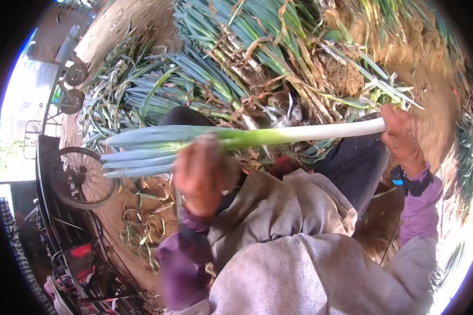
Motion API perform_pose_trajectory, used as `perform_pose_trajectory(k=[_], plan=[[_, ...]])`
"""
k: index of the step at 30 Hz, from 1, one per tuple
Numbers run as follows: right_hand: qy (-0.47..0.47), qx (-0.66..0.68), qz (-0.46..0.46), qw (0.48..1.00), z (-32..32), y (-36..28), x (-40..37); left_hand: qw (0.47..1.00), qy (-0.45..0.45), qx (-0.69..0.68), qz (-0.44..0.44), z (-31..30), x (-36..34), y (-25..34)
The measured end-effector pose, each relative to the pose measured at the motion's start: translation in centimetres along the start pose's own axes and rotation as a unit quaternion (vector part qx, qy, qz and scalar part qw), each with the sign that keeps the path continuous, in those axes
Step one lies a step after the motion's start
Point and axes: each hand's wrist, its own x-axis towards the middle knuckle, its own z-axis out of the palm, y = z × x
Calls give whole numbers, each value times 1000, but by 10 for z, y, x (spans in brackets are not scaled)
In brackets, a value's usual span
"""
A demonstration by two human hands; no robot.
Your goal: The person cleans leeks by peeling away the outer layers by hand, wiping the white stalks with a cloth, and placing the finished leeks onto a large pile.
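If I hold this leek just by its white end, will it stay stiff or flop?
The white stalk looks fairly stiff, running straight from the right hand. The green leaves may sag, since they fan apart. The stalk's smooth surface might feel slippery.

Two bare hands, one left hand [202, 173] and one right hand [402, 131]; one leek [320, 132] at them; two purple sleeves [423, 207]; two dark trouser legs [355, 163]; one wrist strap [419, 186]; one large spoked wheel [84, 177]; two small wheels [71, 101]; many piled leeks [205, 73], overlapping too much for an exact count
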Motion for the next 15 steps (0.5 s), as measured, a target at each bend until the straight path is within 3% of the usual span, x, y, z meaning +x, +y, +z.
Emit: perform_pose_trajectory(k=[1, 4, 7, 9, 10, 11, 13, 14, 15], plan=[[-2, 0, -2, 1000, -3, 0, 2, 999, -18, -9, 26, 10, -3, 11], [-13, -11, 5, 1000, -12, -2, 1, 995, -72, -41, -53, 28, -9, 27], [23, -24, 0, 999, -3, -6, -4, 982, -106, -49, -149, 17, -18, -4], [6, -17, 2, 1000, -7, -10, -3, 960, -133, -6, -245, 3, -30, -29], [1, -11, 8, 1000, -9, -11, -5, 958, -146, 54, -241, -16, -26, -42], [-63, 33, 35, 997, -13, -10, -6, 951, -159, 112, -241, -33, -26, -52], [-190, 121, 82, 971, -20, -9, -6, 952, -94, 122, -265, -47, -36, -67], [-175, 113, 102, 973, -19, -13, -5, 950, -61, 126, -280, -51, -41, -69], [-347, 325, 32, 879, -27, 1, -4, 954, -31, 100, -282, -55, -40, -65]])
